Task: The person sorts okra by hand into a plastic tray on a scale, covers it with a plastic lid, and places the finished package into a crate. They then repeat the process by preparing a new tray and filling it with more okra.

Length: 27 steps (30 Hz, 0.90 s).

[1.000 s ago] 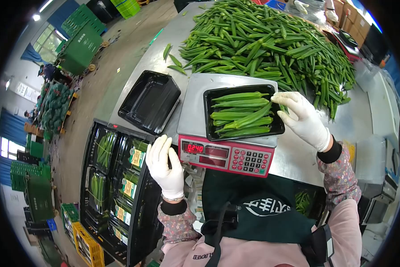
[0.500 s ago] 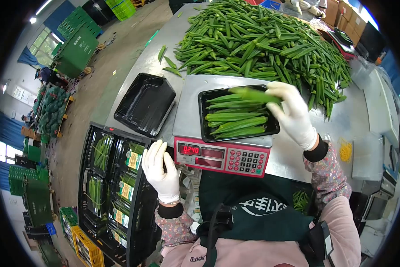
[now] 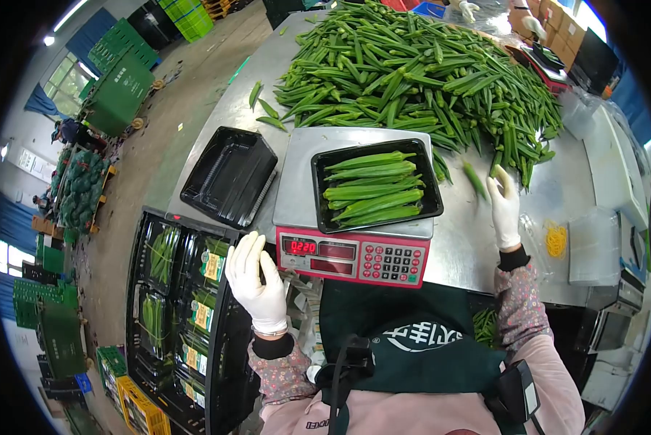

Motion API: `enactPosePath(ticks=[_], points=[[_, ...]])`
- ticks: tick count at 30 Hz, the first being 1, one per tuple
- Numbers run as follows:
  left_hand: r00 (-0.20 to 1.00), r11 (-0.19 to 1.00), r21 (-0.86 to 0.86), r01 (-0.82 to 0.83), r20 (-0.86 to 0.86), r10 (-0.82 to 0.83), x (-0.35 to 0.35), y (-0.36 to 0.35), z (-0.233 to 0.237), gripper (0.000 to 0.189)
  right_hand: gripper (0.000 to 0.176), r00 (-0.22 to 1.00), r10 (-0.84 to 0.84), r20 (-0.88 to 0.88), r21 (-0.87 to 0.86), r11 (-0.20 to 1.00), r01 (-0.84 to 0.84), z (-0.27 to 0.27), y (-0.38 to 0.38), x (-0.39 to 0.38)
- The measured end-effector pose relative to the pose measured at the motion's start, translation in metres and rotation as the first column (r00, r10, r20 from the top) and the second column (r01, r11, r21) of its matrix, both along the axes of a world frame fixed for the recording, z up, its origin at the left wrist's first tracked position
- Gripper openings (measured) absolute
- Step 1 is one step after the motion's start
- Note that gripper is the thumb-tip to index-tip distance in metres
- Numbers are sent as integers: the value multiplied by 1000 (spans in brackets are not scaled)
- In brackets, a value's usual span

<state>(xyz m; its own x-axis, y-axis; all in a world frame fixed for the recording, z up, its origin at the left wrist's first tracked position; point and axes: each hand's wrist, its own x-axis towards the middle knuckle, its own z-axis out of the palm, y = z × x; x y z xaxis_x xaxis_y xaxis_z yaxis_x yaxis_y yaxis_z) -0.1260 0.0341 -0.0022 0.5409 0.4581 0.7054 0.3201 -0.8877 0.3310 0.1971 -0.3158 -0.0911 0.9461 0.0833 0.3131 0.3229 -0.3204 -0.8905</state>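
A black tray [image 3: 432, 196] with several green okra pods [image 3: 374, 186] lies on the steel pan of a red scale [image 3: 340, 255], whose display reads 0.220. My right hand [image 3: 506, 210], in a white glove, is over the table to the right of the scale, fingers apart and holding nothing. A blurred single pod [image 3: 475, 180] is just left of its fingertips, apart from them. My left hand [image 3: 256, 285], also gloved, hovers at the scale's left front corner with its fingers apart and nothing in it. Empty black trays [image 3: 229, 176] sit left of the scale.
A large okra heap [image 3: 419, 72] covers the back of the steel table [image 3: 448, 262]. At the lower left stands a black crate [image 3: 220, 341] of packed, labelled trays. Yellow bands [image 3: 556, 240] lie at the right. A co-worker's gloved hands [image 3: 534, 27] show at the far back.
My right hand has moved right, away from the tray, and let go of the pod it held. The display went from 0.240 to 0.220. My left hand has barely moved.
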Motion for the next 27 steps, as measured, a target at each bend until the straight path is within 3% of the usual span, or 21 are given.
enactPosePath(ticks=[1, 3, 5, 7, 10, 15, 17, 21, 25, 27], points=[[1000, 1000, 6, -12, -3, 12, -2, -1, 1, 21, 43, 999, 9, 31, -95, 995, -6, 13, -3, -12], [1000, 1000, -9, -12, 13, 12, -6, -3, 0, 21, 40, 966, 26, 257, -284, 957, 50, 13, -17, -27], [1000, 1000, -26, -15, 5, 16, -11, -2, -2, 24, 38, 947, 37, 318, -486, 864, 130, 19, -38, -52], [1000, 1000, -28, -13, -1, 13, -12, -3, -2, 24, 33, 955, 35, 295, -496, 860, 121, 13, -61, -74], [1000, 1000, -8, 0, -21, 0, -8, -8, 0, 21, 28, 964, -54, 261, -622, 754, 211, 2, -94, -102], [996, 996, -15, 85, -9, -85, 11, -27, 11, 20, 14, 990, -54, 127, -663, 738, 125, -7, -120, -123], [996, 996, -16, 91, -15, -91, 16, -35, 12, 20, 16, 991, -78, 108, -680, 722, 130, -4, -124, -121], [995, 995, 40, 92, -53, -89, 12, -35, 8, 22, 23, 998, 2, -66, -579, 814, -40, 13, -125, -122], [995, 996, 35, 87, -56, -85, 3, -35, 4, 23, 22, 995, 97, 2, -596, 800, -77, 4, -132, -119], [996, 997, 28, 76, -59, -74, 0, -36, 4, 23, 19, 989, 137, -55, -506, 850, -145, -1, -135, -114]])
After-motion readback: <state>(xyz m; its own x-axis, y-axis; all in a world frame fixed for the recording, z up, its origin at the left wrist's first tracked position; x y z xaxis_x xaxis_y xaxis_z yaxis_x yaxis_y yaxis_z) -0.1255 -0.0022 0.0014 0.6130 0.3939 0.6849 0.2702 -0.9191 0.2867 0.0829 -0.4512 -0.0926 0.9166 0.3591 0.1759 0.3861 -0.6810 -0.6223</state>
